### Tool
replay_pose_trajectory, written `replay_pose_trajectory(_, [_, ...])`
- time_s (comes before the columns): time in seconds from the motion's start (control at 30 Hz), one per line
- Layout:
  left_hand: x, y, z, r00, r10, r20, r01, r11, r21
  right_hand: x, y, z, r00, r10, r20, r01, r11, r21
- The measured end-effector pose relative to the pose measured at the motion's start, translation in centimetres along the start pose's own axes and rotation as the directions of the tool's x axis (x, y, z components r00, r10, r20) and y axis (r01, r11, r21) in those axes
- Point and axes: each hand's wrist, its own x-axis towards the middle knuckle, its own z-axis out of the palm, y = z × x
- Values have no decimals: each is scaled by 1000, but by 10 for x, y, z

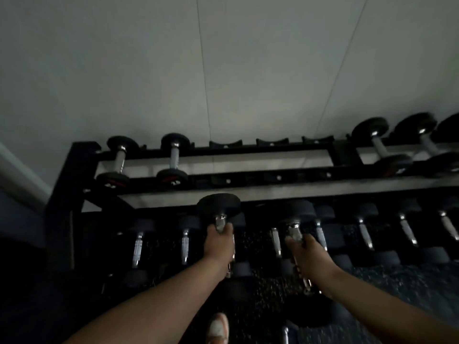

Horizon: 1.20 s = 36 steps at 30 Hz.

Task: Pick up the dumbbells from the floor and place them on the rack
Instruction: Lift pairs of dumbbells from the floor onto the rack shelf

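My left hand (219, 240) is closed around the chrome handle of a black dumbbell (219, 204), whose far head sits level with the front rail of the rack (248, 175). My right hand (306, 253) grips the handle of a second black dumbbell (296, 211), held a little lower and to the right. Both are held in the air in front of the black two-tier rack. Two small dumbbells (172, 157) rest at the left of the top tier, beside several vacant cradles (272, 142).
Larger dumbbells (382, 147) sit at the top tier's right end. A row of dumbbells (363, 232) fills the lower tier. My shoe (218, 328) stands on the dark speckled floor, with another chrome handle (285, 335) near it. A pale wall rises behind the rack.
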Motion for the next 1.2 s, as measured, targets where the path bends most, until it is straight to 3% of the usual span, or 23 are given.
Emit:
replay_pose_trajectory(0.23, [105, 101, 41, 1000, 24, 16, -22, 995, -101, 96, -67, -22, 998, -37, -42, 38, 999, 31])
replay_pose_trajectory(0.47, [225, 149, 82, 997, 62, 50, -64, 997, 38, 214, -105, -36, 994, 14, -105, -11, 1000, 28])
replay_pose_trajectory(0.73, [311, 152, 113, 999, 39, 15, -41, 978, 204, 308, -119, -46, 991, 103, -85, -104, 995, -8])
replay_pose_trajectory(1.2, [338, 143, 123, 999, -24, 48, 16, 987, 157, 398, -128, -25, 990, 120, -80, -125, 990, -68])
